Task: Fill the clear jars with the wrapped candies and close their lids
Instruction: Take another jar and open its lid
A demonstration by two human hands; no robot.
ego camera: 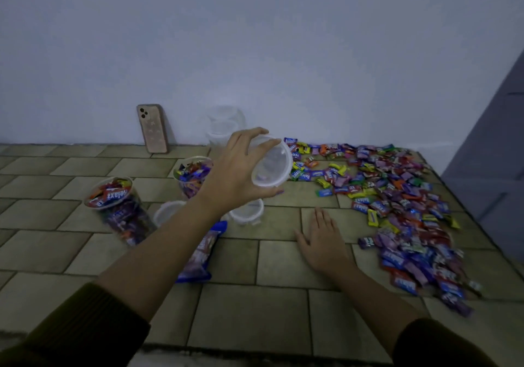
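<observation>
Above the tiled floor [278, 310], left hand [235, 174] grips empty jar [272, 165].

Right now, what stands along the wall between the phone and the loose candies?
A stack of empty clear jars, seen in the head view, between the phone and the candies.

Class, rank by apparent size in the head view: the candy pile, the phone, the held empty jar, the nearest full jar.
1. candy pile
2. nearest full jar
3. empty jar and phone: they look alike, and the jar is nearer, so unranked.
</observation>
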